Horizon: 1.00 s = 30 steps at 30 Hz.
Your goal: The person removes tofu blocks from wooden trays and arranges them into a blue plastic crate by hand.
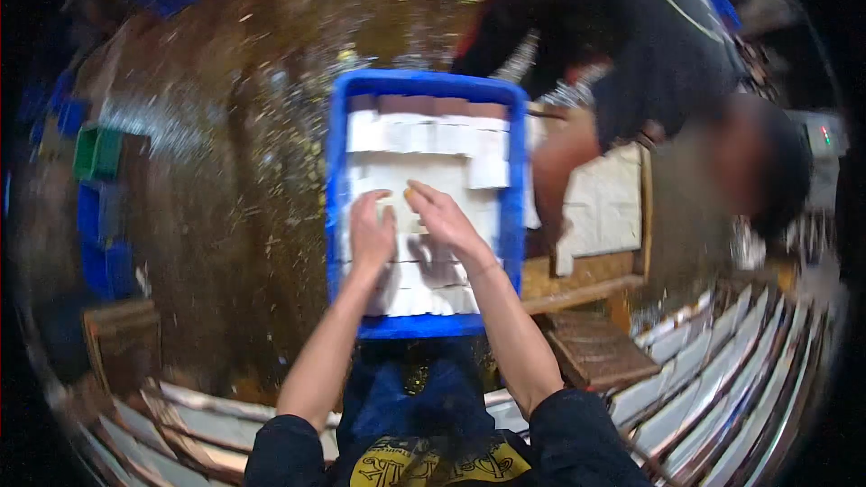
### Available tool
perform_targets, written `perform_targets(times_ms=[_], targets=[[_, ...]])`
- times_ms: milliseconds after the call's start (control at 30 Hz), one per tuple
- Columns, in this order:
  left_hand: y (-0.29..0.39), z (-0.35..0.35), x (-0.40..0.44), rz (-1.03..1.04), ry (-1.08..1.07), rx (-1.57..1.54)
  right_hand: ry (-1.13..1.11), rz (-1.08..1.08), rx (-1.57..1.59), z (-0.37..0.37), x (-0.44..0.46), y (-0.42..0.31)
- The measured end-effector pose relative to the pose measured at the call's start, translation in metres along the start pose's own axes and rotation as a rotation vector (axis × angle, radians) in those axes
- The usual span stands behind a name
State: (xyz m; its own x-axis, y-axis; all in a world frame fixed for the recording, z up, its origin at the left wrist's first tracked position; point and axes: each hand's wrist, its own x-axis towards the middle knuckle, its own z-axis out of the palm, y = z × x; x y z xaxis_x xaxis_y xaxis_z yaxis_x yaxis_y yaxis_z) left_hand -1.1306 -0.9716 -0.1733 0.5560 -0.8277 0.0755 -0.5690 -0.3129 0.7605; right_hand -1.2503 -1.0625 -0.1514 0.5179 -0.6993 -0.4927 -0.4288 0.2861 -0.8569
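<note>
A blue tray (516,216) lies in front of me, lined with white blocks or sheets. Along its far end runs a row of white pieces (415,133) with brown upper edges. Over the middle of the tray is my left hand (372,227), fingers bent and apart, touching or just above the white surface. My right hand (440,215) is close to its right, fingers stretched toward the middle, with a small yellowish spot near the fingertips. Nothing can be made out in either hand.
A person in dark clothing (649,45) bends over a wooden frame (646,207) holding white sheets at the right. Slanted white slats (713,370) fill the lower right. A brown wooden board (600,350) lies beside them. Green (96,153) and blue (106,261) crates stand at the left.
</note>
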Motion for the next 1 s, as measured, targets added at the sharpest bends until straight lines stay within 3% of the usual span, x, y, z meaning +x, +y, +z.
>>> perform_targets(times_ms=[33,67,133,167,200,233,333,400,533,600,733,833,900,933,1000], targets=[[-0.019,0.016,0.006,0.136,-0.098,0.112,-0.025,0.047,0.076,-0.027,-0.032,-0.021],[-0.036,0.03,0.013,0.281,-0.19,0.221,0.105,-0.174,0.158,-0.049,-0.058,-0.016],[-0.032,0.024,0.012,0.365,-0.39,0.54,0.26,-0.123,0.374,-0.103,-0.125,-0.022],[-0.045,0.025,0.015,0.364,-0.448,0.544,0.394,-0.112,0.347,-0.134,-0.148,-0.007],[-0.047,0.02,0.014,0.394,-0.366,0.456,0.516,-0.102,0.32,-0.167,-0.171,0.012],[-0.046,0.018,0.011,0.435,-0.311,0.405,0.656,-0.043,0.211,-0.204,-0.185,0.049],[-0.044,0.017,0.011,0.404,-0.431,0.5,0.944,0.105,-0.037,-0.313,-0.207,0.184],[-0.05,0.021,0.015,0.334,-0.498,0.536,0.956,0.32,-0.075,-0.375,-0.217,0.255],[-0.012,0.028,-0.028,0.41,-0.185,0.698,1.094,0.365,-0.183,-0.476,-0.195,0.404],[0.03,0.04,-0.077,0.281,-0.189,0.711,1.289,0.216,-0.245,-0.508,-0.177,0.453],[0.071,0.077,-0.173,0.206,-0.175,0.571,1.258,0.401,-0.059,-0.55,-0.154,0.444],[0.092,0.099,-0.197,0.225,-0.262,0.482,1.392,0.582,0.055,-0.564,-0.128,0.444],[0.065,0.111,-0.205,-0.037,-0.094,0.519,1.439,0.52,-0.043,-0.568,-0.115,0.457],[0.057,0.112,-0.206,-0.038,-0.093,0.524,1.482,0.461,-0.152,-0.569,-0.111,0.462],[0.047,0.108,-0.206,0.263,-0.052,0.465,1.448,0.446,-0.132,-0.576,-0.115,0.463]])
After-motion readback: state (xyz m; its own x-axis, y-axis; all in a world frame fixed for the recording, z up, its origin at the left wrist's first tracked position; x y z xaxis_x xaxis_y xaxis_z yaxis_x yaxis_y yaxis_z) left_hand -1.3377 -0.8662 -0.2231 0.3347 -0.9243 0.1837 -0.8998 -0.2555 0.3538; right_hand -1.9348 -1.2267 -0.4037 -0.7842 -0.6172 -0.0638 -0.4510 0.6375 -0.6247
